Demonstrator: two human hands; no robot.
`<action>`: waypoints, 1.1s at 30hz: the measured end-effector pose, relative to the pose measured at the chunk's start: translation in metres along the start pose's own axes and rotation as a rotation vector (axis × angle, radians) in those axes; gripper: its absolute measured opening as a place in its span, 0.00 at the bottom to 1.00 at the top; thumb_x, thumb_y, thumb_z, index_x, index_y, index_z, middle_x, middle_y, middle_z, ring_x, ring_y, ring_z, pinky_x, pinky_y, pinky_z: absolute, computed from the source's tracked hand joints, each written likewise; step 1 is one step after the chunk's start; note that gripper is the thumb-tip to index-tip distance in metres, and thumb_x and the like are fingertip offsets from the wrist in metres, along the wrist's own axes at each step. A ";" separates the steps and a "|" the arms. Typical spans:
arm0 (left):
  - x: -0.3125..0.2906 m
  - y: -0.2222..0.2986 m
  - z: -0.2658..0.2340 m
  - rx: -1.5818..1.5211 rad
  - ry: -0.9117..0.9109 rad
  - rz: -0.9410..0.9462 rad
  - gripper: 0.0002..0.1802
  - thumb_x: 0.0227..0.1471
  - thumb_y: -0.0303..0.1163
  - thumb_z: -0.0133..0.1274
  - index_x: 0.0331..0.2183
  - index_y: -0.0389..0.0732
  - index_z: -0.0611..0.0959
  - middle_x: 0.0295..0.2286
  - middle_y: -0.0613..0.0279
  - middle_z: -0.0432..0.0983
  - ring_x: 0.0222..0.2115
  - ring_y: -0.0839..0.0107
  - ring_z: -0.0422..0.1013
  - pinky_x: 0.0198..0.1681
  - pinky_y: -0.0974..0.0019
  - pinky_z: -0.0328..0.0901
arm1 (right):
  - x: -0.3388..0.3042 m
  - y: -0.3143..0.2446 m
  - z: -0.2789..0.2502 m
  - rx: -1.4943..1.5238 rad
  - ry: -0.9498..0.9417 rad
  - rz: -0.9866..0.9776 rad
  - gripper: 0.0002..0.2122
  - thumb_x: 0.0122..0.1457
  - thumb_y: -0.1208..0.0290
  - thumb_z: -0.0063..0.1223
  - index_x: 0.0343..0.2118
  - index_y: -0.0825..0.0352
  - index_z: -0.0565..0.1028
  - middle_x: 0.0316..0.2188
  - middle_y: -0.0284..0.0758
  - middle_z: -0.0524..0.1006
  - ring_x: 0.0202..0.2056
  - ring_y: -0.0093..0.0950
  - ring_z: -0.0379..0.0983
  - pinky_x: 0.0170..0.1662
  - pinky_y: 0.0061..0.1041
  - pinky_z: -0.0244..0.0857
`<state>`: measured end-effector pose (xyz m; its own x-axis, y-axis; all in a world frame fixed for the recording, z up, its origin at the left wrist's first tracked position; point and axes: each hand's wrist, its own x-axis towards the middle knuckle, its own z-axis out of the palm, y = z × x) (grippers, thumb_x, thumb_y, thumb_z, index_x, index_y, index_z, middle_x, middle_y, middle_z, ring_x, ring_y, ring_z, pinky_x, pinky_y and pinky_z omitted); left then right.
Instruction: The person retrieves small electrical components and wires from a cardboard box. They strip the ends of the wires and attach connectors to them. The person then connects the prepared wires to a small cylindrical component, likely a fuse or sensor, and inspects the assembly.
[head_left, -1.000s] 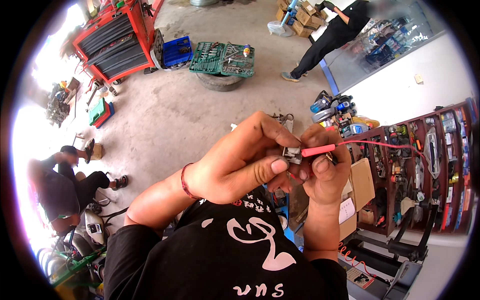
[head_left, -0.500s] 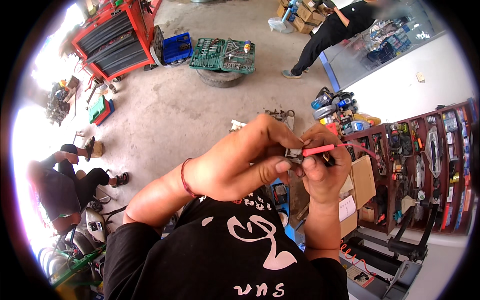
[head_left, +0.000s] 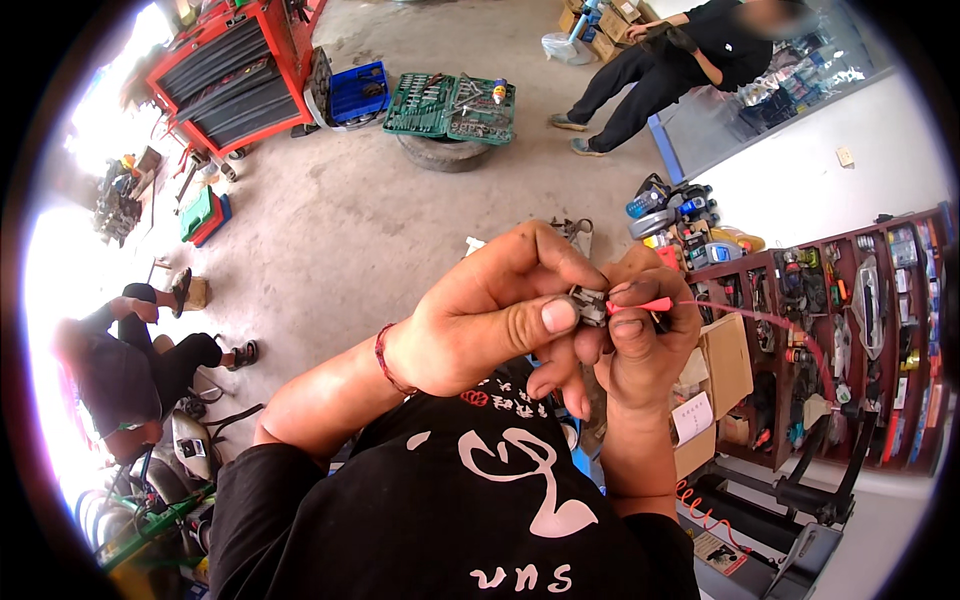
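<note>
Both hands are together in front of my chest. Thumb and fingers of my left hand (head_left: 485,305) pinch a small grey-black electrical connector (head_left: 590,306), partly covered by the fingertips. Against its right side, my right hand (head_left: 645,345) grips a red test probe (head_left: 655,304) between thumb and forefinger. The probe's tip end meets the connector, though whether it sits inside is hidden. From its other end a thin red wire (head_left: 765,317) runs off to the right. Something small and dark shows beneath the probe inside my right hand.
A green socket set (head_left: 450,108) lies open on a tyre (head_left: 440,153), beside a red tool cabinet (head_left: 235,75). One person (head_left: 690,50) stands at the upper right; another (head_left: 135,370) sits at the left. Brown shelves (head_left: 850,330) and a cardboard box (head_left: 725,360) stand at the right.
The right fingers now cover more of the red probe, and the left fingers have shifted on the connector. The red wire hangs in a wider curve. The person at upper right has turned and moved.
</note>
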<state>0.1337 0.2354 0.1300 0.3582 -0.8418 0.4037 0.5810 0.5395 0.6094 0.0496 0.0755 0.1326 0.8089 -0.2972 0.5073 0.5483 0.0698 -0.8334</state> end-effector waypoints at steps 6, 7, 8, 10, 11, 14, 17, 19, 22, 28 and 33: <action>0.001 -0.001 -0.002 0.105 0.041 0.036 0.13 0.67 0.30 0.42 0.48 0.33 0.64 0.34 0.48 0.73 0.22 0.65 0.74 0.29 0.64 0.71 | 0.005 0.001 -0.004 -0.002 -0.039 0.086 0.13 0.54 0.69 0.67 0.37 0.70 0.78 0.30 0.31 0.74 0.25 0.17 0.68 0.24 0.15 0.59; 0.003 -0.001 -0.003 0.070 0.048 0.019 0.14 0.67 0.31 0.42 0.48 0.33 0.64 0.34 0.47 0.73 0.22 0.65 0.74 0.30 0.61 0.72 | 0.005 -0.001 -0.007 0.018 -0.055 0.140 0.13 0.54 0.68 0.68 0.38 0.70 0.78 0.30 0.30 0.75 0.24 0.16 0.68 0.24 0.15 0.58; 0.004 -0.001 -0.003 0.035 0.056 0.003 0.14 0.67 0.32 0.42 0.48 0.33 0.64 0.34 0.47 0.73 0.22 0.65 0.73 0.31 0.59 0.73 | 0.005 -0.003 -0.005 0.057 -0.017 0.178 0.14 0.54 0.68 0.68 0.39 0.70 0.77 0.30 0.30 0.75 0.24 0.16 0.68 0.23 0.15 0.58; 0.004 0.000 0.000 -0.088 0.065 -0.015 0.15 0.67 0.33 0.41 0.49 0.33 0.64 0.34 0.45 0.73 0.21 0.64 0.73 0.32 0.55 0.74 | 0.007 -0.007 0.002 0.145 0.048 0.250 0.16 0.53 0.67 0.68 0.40 0.71 0.77 0.31 0.29 0.75 0.24 0.16 0.68 0.23 0.15 0.58; 0.005 0.001 0.001 -0.149 0.070 -0.025 0.15 0.67 0.34 0.41 0.49 0.34 0.64 0.34 0.44 0.73 0.21 0.63 0.72 0.32 0.53 0.75 | 0.007 -0.010 0.003 0.227 0.070 0.259 0.16 0.54 0.67 0.67 0.41 0.71 0.76 0.30 0.31 0.74 0.23 0.16 0.68 0.22 0.15 0.57; 0.007 0.001 0.003 -0.220 0.065 -0.062 0.15 0.68 0.35 0.40 0.49 0.34 0.64 0.34 0.42 0.73 0.20 0.62 0.72 0.32 0.50 0.75 | 0.015 -0.008 -0.004 0.220 -0.006 0.150 0.15 0.56 0.67 0.65 0.39 0.72 0.76 0.30 0.33 0.74 0.23 0.16 0.67 0.21 0.15 0.57; 0.007 0.000 0.004 -0.214 0.059 -0.072 0.14 0.68 0.35 0.39 0.48 0.35 0.64 0.33 0.43 0.73 0.20 0.62 0.72 0.31 0.52 0.75 | 0.015 -0.007 0.001 0.129 0.018 0.062 0.12 0.56 0.68 0.65 0.36 0.71 0.76 0.30 0.34 0.74 0.24 0.18 0.67 0.23 0.16 0.57; 0.006 -0.001 0.005 -0.197 0.068 -0.070 0.14 0.68 0.34 0.39 0.48 0.35 0.63 0.33 0.43 0.73 0.20 0.62 0.72 0.31 0.53 0.75 | 0.015 -0.005 0.002 0.055 0.028 0.014 0.11 0.55 0.69 0.65 0.35 0.71 0.77 0.29 0.34 0.75 0.25 0.19 0.67 0.26 0.18 0.59; 0.004 -0.003 0.006 -0.145 0.090 -0.050 0.13 0.68 0.34 0.39 0.48 0.35 0.63 0.33 0.45 0.73 0.20 0.63 0.72 0.32 0.55 0.75 | 0.013 0.000 0.001 -0.051 0.022 -0.044 0.09 0.54 0.72 0.65 0.33 0.70 0.77 0.29 0.33 0.75 0.29 0.20 0.68 0.30 0.20 0.60; 0.006 -0.006 0.004 0.043 0.082 0.015 0.16 0.67 0.36 0.41 0.47 0.34 0.64 0.35 0.41 0.73 0.20 0.61 0.72 0.32 0.50 0.75 | 0.017 -0.004 -0.001 -0.109 -0.061 0.003 0.08 0.56 0.74 0.64 0.34 0.70 0.76 0.29 0.32 0.75 0.27 0.20 0.69 0.28 0.18 0.60; 0.012 -0.007 -0.002 0.127 0.140 0.052 0.15 0.65 0.33 0.45 0.47 0.34 0.64 0.39 0.41 0.74 0.30 0.57 0.77 0.37 0.57 0.73 | 0.020 -0.016 -0.008 0.295 0.015 0.350 0.12 0.60 0.68 0.60 0.40 0.69 0.71 0.27 0.32 0.73 0.21 0.16 0.66 0.19 0.15 0.56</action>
<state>0.1354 0.2217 0.1297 0.4887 -0.8021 0.3432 0.4656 0.5724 0.6750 0.0550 0.0605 0.1537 0.9542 -0.2210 0.2017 0.2817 0.4359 -0.8548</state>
